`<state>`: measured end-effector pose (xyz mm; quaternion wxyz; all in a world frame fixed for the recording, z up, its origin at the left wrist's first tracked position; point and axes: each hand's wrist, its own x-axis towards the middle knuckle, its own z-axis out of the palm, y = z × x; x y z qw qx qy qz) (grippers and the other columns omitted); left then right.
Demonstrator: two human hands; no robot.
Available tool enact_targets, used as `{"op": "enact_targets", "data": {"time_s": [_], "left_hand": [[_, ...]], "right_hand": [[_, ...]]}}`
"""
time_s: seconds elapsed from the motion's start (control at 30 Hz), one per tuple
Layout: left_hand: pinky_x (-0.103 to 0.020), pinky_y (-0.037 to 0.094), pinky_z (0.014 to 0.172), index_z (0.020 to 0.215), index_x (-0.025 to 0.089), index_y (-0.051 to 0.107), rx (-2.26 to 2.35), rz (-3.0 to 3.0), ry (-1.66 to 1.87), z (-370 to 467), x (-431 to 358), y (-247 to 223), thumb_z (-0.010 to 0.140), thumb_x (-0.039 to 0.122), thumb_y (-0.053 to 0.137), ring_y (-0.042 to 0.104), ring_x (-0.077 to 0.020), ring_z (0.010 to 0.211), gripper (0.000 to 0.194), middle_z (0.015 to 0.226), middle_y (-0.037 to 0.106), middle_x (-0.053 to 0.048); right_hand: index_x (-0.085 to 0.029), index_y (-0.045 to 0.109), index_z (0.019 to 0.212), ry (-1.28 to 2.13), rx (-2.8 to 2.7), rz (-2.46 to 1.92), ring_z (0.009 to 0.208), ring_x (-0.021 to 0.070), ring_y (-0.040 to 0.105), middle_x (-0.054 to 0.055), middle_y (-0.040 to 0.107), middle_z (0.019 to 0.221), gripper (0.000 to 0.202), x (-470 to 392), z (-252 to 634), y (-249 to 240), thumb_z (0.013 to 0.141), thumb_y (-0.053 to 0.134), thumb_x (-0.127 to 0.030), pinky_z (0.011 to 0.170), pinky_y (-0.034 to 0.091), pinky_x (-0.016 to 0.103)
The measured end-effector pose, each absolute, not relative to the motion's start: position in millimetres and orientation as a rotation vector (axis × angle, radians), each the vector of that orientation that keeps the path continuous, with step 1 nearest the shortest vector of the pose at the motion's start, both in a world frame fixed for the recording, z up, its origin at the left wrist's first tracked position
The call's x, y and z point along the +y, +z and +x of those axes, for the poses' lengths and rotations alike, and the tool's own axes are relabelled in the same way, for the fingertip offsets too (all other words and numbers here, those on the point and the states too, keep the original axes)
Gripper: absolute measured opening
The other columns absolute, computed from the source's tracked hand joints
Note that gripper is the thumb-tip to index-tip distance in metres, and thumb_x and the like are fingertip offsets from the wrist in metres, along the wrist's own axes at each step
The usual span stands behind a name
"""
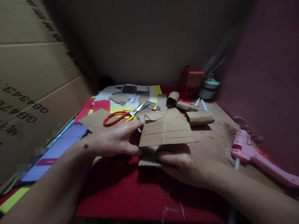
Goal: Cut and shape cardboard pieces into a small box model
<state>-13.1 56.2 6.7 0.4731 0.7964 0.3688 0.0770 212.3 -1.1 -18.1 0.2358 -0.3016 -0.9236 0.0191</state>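
At frame centre, left hand [116, 140] and right hand [184, 166] pinch a cardboard sheet [165, 130] over a corrugated strip [149, 155]; uneven pressure could crease or misalign it.

A matt brown cardboard sheet [166, 132], creased and dull, is held over a ribbed corrugated piece [149, 155]. Behind the sheet, glossy orange plastic handles and shiny metal blades are seen on the scissors [123, 115]. To the right of the sheet, a smooth pink plastic glue gun [254, 155] is seen. Under the sheet, matt red paper [130, 193] is laid, scuffed with pale marks. Rolled brown cardboard tubes [200, 117] behind the sheet look rough and unglazed.
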Motion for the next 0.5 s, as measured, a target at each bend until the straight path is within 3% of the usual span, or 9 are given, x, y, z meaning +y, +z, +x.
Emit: {"op": "enact_targets", "data": {"time_s": [0.27,0.5], "left_hand": [[-0.021,0.047,0.057,0.110,0.021,0.052,1.007,1.997,0.223,-15.5,54.2,16.9,0.070,0.022,0.067,0.057,-0.0152,0.077,0.044,0.089,0.057,0.001],[-0.023,0.049,0.060,0.117,0.020,0.048,0.962,1.918,0.204,-10.7,53.5,13.9,0.070,0.018,0.065,0.060,-0.0179,0.082,0.051,0.092,0.059,-0.001]], "right_hand": [[-0.018,0.067,0.068,0.059,-2.619,-0.865,0.068,0.0139,0.057,0.006,0.067,0.078,0.023,1.6,211.4,-20.2,0.085,0.051,-0.022,0.065,0.043,0.028],[-0.020,0.068,0.071,0.072,-2.576,-0.858,0.077,0.0151,0.060,0.004,0.068,0.073,0.018,-1.1,212.2,-14.0,0.082,0.054,-0.019,0.069,0.044,0.025]]}}
